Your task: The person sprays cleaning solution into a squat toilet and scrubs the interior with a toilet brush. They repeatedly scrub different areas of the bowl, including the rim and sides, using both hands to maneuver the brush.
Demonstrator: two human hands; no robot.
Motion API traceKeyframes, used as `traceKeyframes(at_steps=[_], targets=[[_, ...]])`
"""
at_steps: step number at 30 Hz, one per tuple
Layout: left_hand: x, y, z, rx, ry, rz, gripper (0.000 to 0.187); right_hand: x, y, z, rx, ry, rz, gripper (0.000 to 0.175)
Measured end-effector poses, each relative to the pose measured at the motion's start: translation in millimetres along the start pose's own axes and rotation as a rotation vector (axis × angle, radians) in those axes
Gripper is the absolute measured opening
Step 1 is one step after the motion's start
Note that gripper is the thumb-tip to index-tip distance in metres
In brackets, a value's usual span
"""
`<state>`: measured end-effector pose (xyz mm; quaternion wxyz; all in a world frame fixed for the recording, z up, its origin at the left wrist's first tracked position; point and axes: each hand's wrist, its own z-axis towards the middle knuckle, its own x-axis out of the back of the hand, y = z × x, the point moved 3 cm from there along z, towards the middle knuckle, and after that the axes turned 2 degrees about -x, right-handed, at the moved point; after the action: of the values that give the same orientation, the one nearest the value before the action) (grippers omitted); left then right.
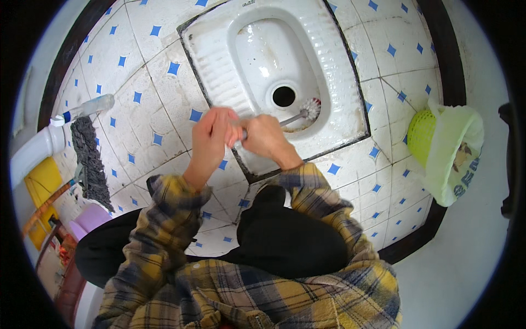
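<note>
My right hand (265, 137) is closed around the grey handle of a toilet brush (292, 119). The brush's white bristle head rests in the bowl of a white ceramic squat toilet (222, 78), to the right of the dark drain hole (284, 96). My left hand (213, 137) is at the handle's near end, just left of my right hand. It is blurred, and I cannot tell whether its fingers grip the handle. The bowl looks wet, with brownish stains along its lower rim.
A green basket (419, 137) with a plastic liner stands at the right wall. At the left lie a clear plastic bottle (98, 104) and a dark grey mop head (88, 160), near a white pipe (35, 152) and a purple plastic item (91, 218). Tiles surround the toilet.
</note>
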<state>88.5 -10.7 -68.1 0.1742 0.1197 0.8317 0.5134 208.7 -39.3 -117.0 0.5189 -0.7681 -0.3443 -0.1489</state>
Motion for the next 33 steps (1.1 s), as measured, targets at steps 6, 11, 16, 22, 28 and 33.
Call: traceKeyframes(at_steps=[6, 11, 16, 22, 28, 33], targets=[[17.1, -5.6, -13.9, -0.322, 0.112, -0.063, 0.022, 7.2, -9.8, 17.9, 0.324, 0.138, -0.065, 0.009], [10.7, -19.7, -12.1, -0.180, -0.041, 0.152, 0.023, 11.6, 2.3, 15.1, 0.194, 0.206, -0.143, 0.009], [5.4, 1.0, -16.4, -0.228, -0.092, -0.060, 0.019, -6.2, 1.4, -16.1, 0.241, 0.174, 0.002, 0.009], [-8.9, 5.1, -1.2, -0.492, -0.142, 0.533, 0.010, 21.0, 5.8, 38.6, 0.508, 0.611, 0.081, 0.018], [-38.4, -5.7, -1.7, -0.866, -0.332, 0.969, 0.018, 8.4, 9.8, 38.6, 0.804, 0.515, 0.197, 0.006], [-107.1, 6.7, 34.0, -0.893, -0.611, 1.012, 0.010, 15.1, 52.1, 30.3, 0.603, 1.066, 0.614, 0.004]])
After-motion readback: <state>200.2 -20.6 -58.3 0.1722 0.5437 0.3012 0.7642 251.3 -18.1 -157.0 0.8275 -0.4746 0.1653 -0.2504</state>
